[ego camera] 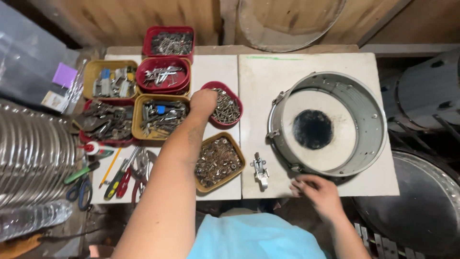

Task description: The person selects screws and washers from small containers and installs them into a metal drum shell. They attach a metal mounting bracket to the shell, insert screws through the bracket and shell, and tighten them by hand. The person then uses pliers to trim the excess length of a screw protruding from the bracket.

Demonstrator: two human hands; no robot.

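My left hand [203, 101] reaches into a red tray [236, 103] full of screws; its fingers are curled down among them and hidden, so I cannot tell what they grip. My right hand [318, 192] rests at the near edge of the white table [268, 72], fingers bent beside the rim of a grey drum shell [366, 103] with a white head and a black centre patch. A metal drum lug [260, 170] lies on the table between my two arms.
Several red and yellow trays of hardware stand at the left: keys and brackets [158, 115], small nuts [218, 160], metal clips [163, 74]. Pliers, screwdrivers and scissors [79, 189] lie near the front left. Stacked metal hoops [28, 153] sit far left, other drums [421, 96] at right.
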